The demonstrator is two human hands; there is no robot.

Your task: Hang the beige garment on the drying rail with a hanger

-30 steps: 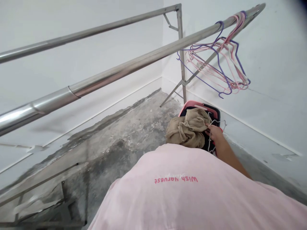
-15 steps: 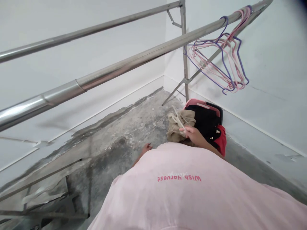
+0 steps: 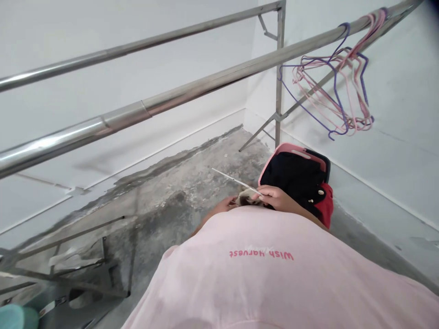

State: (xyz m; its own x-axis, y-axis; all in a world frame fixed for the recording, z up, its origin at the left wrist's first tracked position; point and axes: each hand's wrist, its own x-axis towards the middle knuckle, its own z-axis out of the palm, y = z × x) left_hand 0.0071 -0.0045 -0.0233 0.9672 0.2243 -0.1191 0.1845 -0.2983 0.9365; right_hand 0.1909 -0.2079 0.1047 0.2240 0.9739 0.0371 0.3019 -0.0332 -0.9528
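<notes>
Low in front of my pink shirt, my right hand [image 3: 272, 195] is closed on a thin white drawstring [image 3: 228, 176], one end of which sticks out to the left. A beige garment [image 3: 247, 196] is bunched between my hands, its lower part hidden behind the shirt. My left hand [image 3: 228, 204] touches the left edge of this garment, with fingers curled against it. Just beyond my right hand, a pink basket [image 3: 266, 170] holds black clothing [image 3: 291, 171] and a red cloth [image 3: 328, 196].
A metal rack's rail [image 3: 206, 87] crosses ahead. Pink and purple hangers [image 3: 338, 98] hang on its right part. White walls meet behind it. At the lower left are a folded metal frame [image 3: 113, 290] and a turquoise basin [image 3: 17, 316].
The beige garment has come off the basket toward my body. My left hand has moved right to meet it. The view has shifted left, and the basin has appeared.
</notes>
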